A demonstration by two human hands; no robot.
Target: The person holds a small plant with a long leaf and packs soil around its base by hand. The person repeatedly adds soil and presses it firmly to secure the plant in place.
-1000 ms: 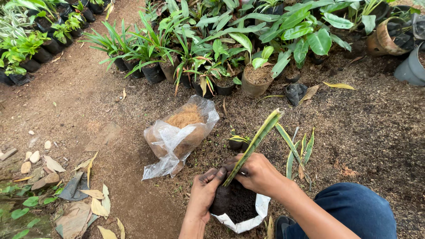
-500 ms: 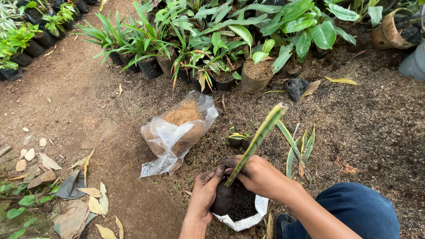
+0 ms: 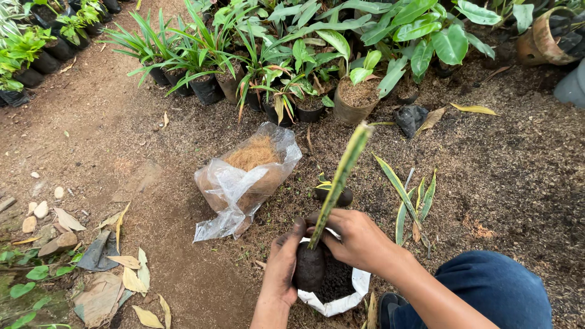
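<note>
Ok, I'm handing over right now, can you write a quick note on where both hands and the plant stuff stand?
Left hand: cupped against the side of the small soil-filled grow bag, steadying it.
Right hand: gripping the base of the long variegated leaf cutting, which stands tilted in the bag's soil.
Nearby: clear plastic bag of coconut fibre on the ground to the left; loose variegated leaves lying to the right; a small black pot just behind the hands.
Done: cutting is set into the soil.
Left: it is not yet released, and leans rather than standing upright.
</note>
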